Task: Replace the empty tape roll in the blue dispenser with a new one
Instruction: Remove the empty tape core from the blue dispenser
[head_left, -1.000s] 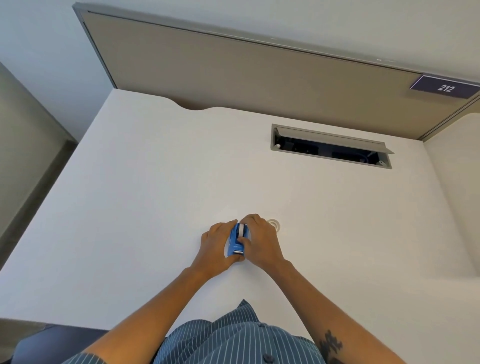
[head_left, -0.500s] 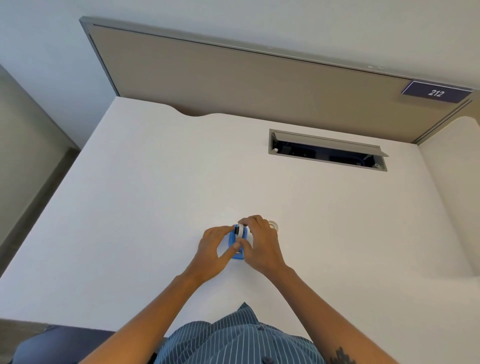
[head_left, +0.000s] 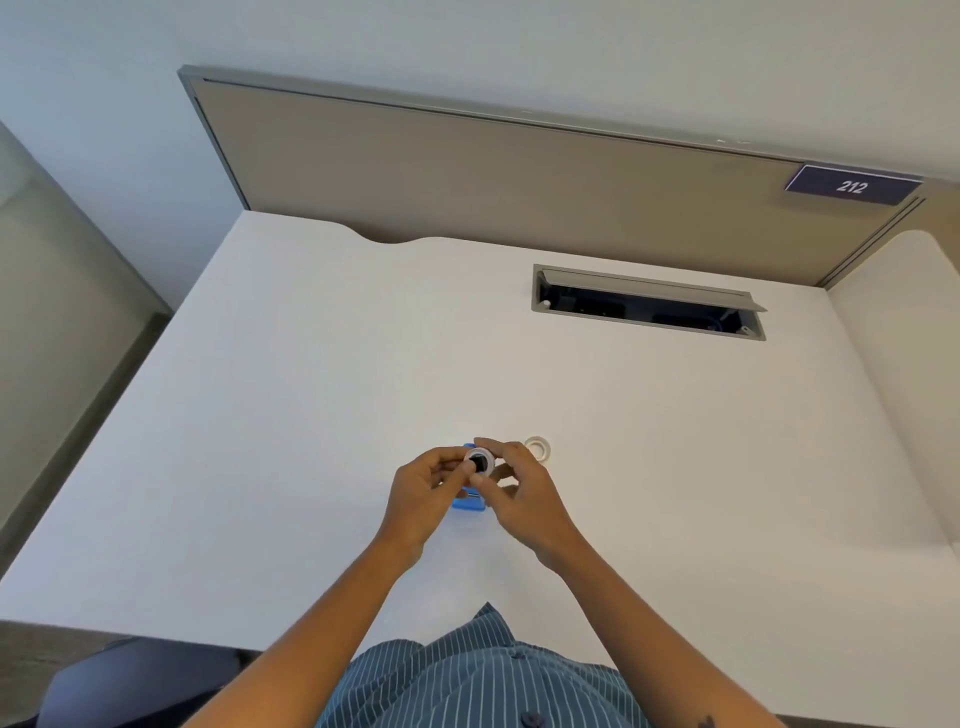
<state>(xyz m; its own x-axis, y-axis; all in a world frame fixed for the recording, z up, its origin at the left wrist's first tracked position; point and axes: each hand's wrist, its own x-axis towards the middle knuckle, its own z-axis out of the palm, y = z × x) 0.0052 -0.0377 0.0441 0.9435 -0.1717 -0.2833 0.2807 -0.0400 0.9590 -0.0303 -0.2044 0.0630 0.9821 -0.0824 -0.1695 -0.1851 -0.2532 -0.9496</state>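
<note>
A small white ring with a black hub, the tape roll core (head_left: 480, 461), is pinched between the fingertips of my left hand (head_left: 422, 493) and my right hand (head_left: 524, 493), a little above the desk. Under my hands lies the blue dispenser (head_left: 469, 503), mostly hidden, with only its near end and a far blue tip showing. Another tape roll (head_left: 537, 447), pale and flat on the desk, sits just right of my right hand's fingers, not touched.
The white desk (head_left: 311, 415) has an open grey cable tray (head_left: 649, 301) sunk in at the back right. A beige partition (head_left: 467, 171) with a "212" plate (head_left: 852, 186) stands behind. A dark chair (head_left: 130, 680) shows at the lower left.
Both hands were clasped on the blue dispenser on the desk. They have since risen, and the white ring with its black hub has come up out of the dispenser between my fingertips.
</note>
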